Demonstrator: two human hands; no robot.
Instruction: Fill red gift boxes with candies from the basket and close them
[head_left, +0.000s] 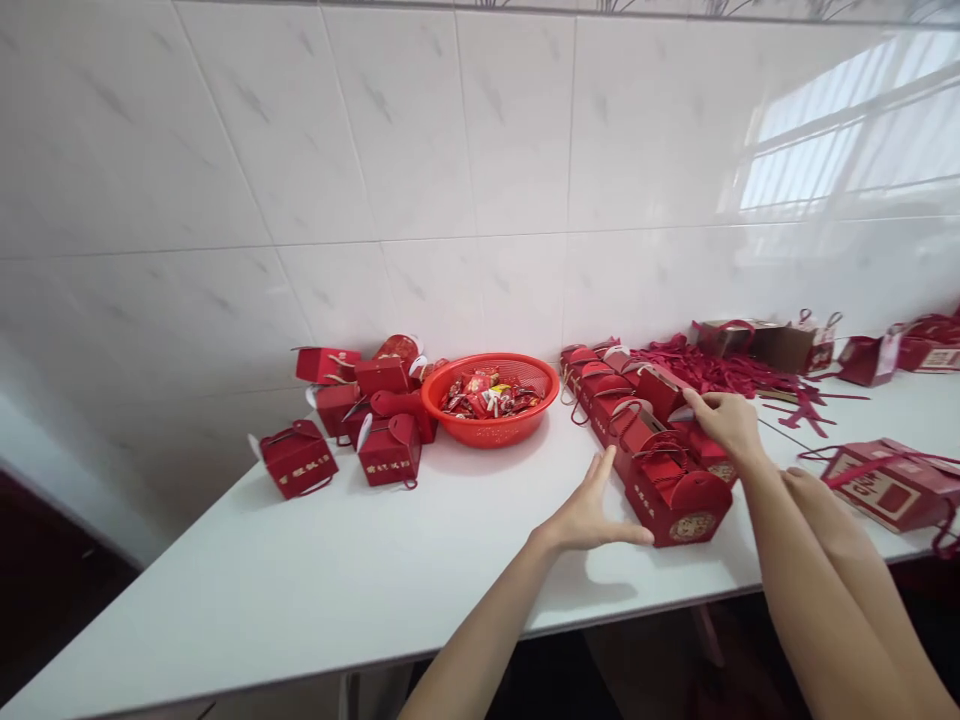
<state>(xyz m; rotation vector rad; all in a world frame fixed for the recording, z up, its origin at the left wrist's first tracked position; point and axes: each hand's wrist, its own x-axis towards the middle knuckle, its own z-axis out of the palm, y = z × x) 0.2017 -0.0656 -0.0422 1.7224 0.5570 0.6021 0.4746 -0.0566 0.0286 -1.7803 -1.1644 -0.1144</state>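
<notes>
Red paper gift boxes with cord handles stand in a double row on the white table. My left hand [587,510] is open at the row's left side, fingers and thumb spread. Its thumb tip is by the lower edge of the front gift box [682,505], which bears a round gold print. My right hand [726,425] reaches over the row. Its fingers are closed at the edge of a raised red gift box [661,390]; part of the grip is hidden. Another person's hand [814,500] is just right of my right forearm, its fingers partly covered.
A red plastic basket [491,432] holds wrapped sweets. Several red boxes [390,450] cluster to its left. Dark red ribbons [697,365] lie in a pile by the wall. A larger printed box [892,485] stands at right. The white table [300,590] ends at its front edge.
</notes>
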